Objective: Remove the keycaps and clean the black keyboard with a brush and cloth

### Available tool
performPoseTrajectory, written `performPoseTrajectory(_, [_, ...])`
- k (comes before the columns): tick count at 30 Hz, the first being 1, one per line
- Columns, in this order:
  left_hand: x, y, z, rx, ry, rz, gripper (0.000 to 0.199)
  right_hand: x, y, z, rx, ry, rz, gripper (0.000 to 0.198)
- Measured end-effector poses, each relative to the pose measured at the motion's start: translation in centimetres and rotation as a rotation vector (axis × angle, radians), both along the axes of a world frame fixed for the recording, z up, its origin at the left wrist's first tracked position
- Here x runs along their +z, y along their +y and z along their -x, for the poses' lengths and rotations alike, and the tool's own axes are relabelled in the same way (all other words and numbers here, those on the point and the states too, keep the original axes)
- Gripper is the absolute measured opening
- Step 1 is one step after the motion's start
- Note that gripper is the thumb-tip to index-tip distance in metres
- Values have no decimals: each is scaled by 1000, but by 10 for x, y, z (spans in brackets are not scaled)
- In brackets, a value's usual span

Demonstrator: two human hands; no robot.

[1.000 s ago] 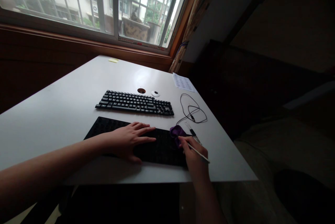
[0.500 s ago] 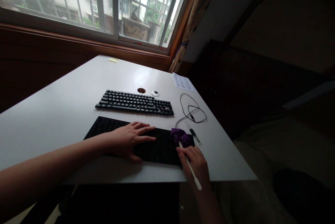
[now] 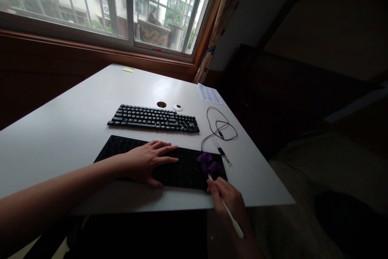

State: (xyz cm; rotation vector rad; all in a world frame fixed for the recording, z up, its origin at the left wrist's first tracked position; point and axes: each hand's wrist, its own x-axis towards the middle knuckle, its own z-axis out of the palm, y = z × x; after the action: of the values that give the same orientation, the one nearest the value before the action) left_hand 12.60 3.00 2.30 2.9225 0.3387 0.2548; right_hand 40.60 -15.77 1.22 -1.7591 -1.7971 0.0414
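My left hand (image 3: 147, 161) lies with fingers spread across a black keyboard base (image 3: 185, 172) near the table's front edge. Round dark shapes show at the base's left end, and no keycaps are visible on it. My right hand (image 3: 229, 200) is closed around a slim pale stick (image 3: 235, 224), whose far end meets a bunched purple cloth (image 3: 208, 162) on the base's right end. Whether the stick has bristles at that end is hidden. Behind the base, dark keycaps (image 3: 154, 118) are laid out in keyboard order on the table.
The white table (image 3: 75, 117) stands by a barred window. A thin black cable (image 3: 228, 137) lies coiled at the right, beside a small wire tool (image 3: 222, 152) with a dark middle. Farther back are a cable hole (image 3: 161, 104), its white cover (image 3: 177, 108), a printed sheet (image 3: 211, 94) and yellow paper (image 3: 128, 70).
My right hand has drawn a little toward me with the stick. The purple cloth has changed its folds. My left hand stays in place on the base.
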Motion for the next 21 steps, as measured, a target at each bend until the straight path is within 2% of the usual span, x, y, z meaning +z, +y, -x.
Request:
performPoseTrajectory(12, [1,-1,-1,-9,-11,-14,93,-6,-39,-1,66,120,-18,44])
performPoseTrajectory(21, [2,-2,-1,-12,-3,-12,94,-4,-29,0,55,140,26,39])
